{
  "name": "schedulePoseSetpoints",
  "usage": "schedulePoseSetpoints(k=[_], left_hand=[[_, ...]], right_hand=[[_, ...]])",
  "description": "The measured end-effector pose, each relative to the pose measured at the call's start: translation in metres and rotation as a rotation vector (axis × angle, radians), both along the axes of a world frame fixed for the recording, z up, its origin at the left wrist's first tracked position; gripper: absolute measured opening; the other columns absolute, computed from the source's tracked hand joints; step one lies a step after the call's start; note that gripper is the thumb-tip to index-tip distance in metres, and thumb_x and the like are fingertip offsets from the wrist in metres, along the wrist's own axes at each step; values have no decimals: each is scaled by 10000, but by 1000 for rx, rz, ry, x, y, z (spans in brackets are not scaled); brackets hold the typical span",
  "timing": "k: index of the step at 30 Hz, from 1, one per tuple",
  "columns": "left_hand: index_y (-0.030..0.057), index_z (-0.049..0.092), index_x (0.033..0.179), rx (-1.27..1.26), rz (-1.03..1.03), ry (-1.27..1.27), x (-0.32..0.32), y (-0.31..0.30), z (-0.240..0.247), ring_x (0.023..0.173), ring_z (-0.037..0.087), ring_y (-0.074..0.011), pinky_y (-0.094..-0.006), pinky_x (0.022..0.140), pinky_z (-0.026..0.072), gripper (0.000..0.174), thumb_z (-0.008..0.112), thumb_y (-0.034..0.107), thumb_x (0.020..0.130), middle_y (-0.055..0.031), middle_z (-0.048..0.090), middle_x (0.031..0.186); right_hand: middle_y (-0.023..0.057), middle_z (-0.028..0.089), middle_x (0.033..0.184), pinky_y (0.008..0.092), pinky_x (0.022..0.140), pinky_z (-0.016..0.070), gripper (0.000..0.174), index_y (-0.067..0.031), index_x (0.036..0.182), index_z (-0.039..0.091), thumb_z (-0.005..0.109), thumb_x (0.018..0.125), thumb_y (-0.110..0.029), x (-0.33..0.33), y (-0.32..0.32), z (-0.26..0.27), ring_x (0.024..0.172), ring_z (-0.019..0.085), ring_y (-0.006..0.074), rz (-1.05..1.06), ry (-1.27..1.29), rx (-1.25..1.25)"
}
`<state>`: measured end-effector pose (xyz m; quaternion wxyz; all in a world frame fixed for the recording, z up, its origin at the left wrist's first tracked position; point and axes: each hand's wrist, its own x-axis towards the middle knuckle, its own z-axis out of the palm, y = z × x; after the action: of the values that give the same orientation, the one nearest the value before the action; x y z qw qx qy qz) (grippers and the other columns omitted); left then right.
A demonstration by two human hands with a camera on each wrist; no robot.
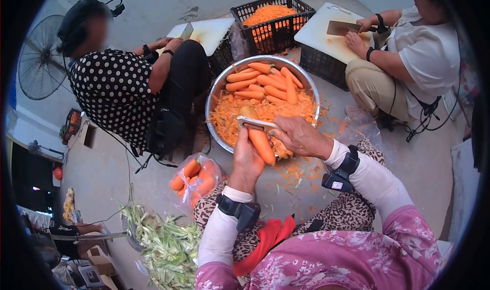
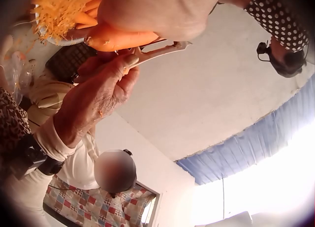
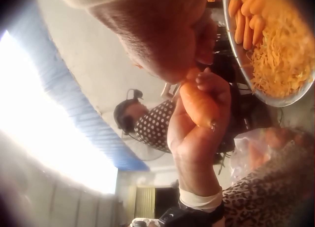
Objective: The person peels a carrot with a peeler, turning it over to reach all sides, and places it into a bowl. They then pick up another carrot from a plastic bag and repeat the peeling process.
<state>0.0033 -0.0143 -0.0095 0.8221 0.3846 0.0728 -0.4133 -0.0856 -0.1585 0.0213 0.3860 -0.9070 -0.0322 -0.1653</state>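
Note:
My left hand (image 1: 247, 160) holds a thick orange carrot (image 1: 262, 147) slantwise over the near side of a metal basin. In my right hand (image 1: 304, 138) is a pale-handled peeler (image 1: 255, 123), its head lying across the carrot's upper part. The left wrist view shows the right hand gripping the peeler (image 2: 165, 52) beside the carrot (image 2: 120, 39). From the right wrist, the left fingers curl around the carrot (image 3: 198, 104), while the back of the right hand hides most of the peeler. Orange peelings (image 1: 227, 109) and several smooth carrots (image 1: 275, 86) fill the basin (image 1: 211, 129).
A plastic bag of carrots (image 1: 196, 180) and a heap of green-white husks (image 1: 168, 244) lie at left. Two people sit opposite at white cutting boards (image 1: 326, 32), one holding a cleaver (image 1: 343, 28). A black crate (image 1: 265, 34) of orange shreds stands behind the basin.

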Motion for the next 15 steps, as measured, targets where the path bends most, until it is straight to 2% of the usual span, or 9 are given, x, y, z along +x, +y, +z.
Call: schedulePoseSetpoints(k=[7, 10, 15], left_hand=[[26, 482, 1116, 20, -42, -53, 5, 5, 3, 738, 555, -216, -350, 637, 491, 446, 265, 396, 992, -119, 564, 924], [49, 497, 1083, 25, -19, -58, 8, 7, 2, 716, 559, -200, -327, 627, 487, 449, 262, 422, 997, -100, 574, 868], [41, 491, 1123, 22, 12, -50, 8, 10, 6, 728, 578, -214, -330, 622, 494, 475, 292, 451, 987, -120, 589, 892]], right_hand=[[210, 535, 708, 467, 582, 425, 233, -6, 833, 479, 534, 892, -225, -2, 0, -1, 672, 553, 414, -30, -44, -21], [207, 530, 700, 460, 580, 425, 233, -8, 837, 480, 534, 892, -228, -3, 0, -2, 674, 555, 408, -28, -51, -43], [189, 520, 697, 448, 586, 433, 221, -15, 844, 481, 539, 890, -224, -8, 1, 0, 675, 561, 388, 72, -38, 9]])
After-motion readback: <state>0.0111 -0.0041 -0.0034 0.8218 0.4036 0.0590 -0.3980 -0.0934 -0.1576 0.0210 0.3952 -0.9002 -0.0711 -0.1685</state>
